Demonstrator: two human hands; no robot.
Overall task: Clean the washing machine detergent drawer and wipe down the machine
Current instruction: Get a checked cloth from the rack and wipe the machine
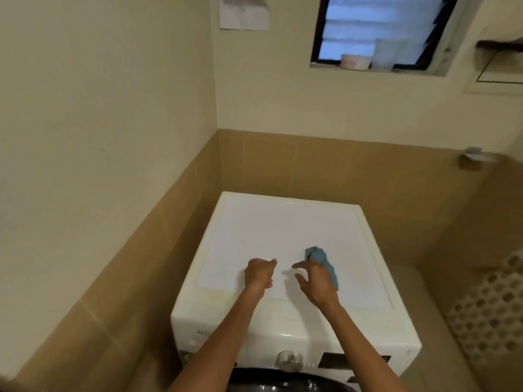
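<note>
The white washing machine (283, 230) stands in a tiled corner, seen from above. Its flat top fills the middle of the view. The control knob (286, 358), a dark display (339, 361) and the top of the dark door (283, 383) show at the bottom edge. My left hand (259, 274) hovers over the front half of the top with its fingers curled in. Just to its right, my right hand (317, 281) holds a crumpled blue cloth (321, 257) in its outer fingers, with thumb and forefinger spread. The detergent drawer cannot be made out.
Tan tiled walls close in behind and on the left (113, 278). A white perforated basket (492, 312) stands at the right. Above are a window (382, 26) with containers on its sill (356, 61), a paper sheet (243, 12) and a wall fitting (475, 159).
</note>
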